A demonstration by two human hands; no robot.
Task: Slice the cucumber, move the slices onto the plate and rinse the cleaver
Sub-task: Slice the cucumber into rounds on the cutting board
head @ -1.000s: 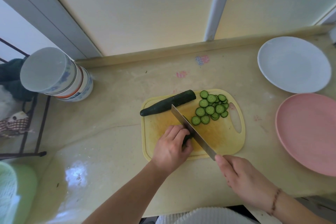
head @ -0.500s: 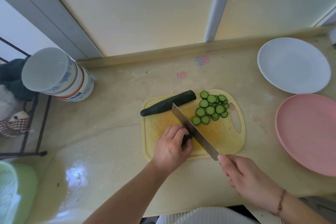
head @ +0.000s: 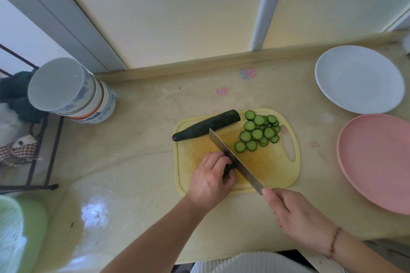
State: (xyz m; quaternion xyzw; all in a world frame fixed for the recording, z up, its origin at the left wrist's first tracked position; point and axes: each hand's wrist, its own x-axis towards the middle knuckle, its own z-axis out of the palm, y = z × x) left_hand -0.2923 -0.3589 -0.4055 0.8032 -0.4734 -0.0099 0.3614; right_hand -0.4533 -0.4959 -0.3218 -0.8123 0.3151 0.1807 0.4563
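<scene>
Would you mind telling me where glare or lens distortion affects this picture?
Head view: a bright glare patch lies on the countertop near left; wide-angle bending curves the window frame and stretches the pink plate; the cucumber slices stay sharp.

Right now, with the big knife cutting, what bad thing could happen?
The left hand holds a short cucumber piece with its fingers right against the cleaver blade, so a slip might nick them. That piece is small and round, so it may roll under the blade. The cutting board sits near the counter's front edge and could slide if the right hand pushes hard.
</scene>
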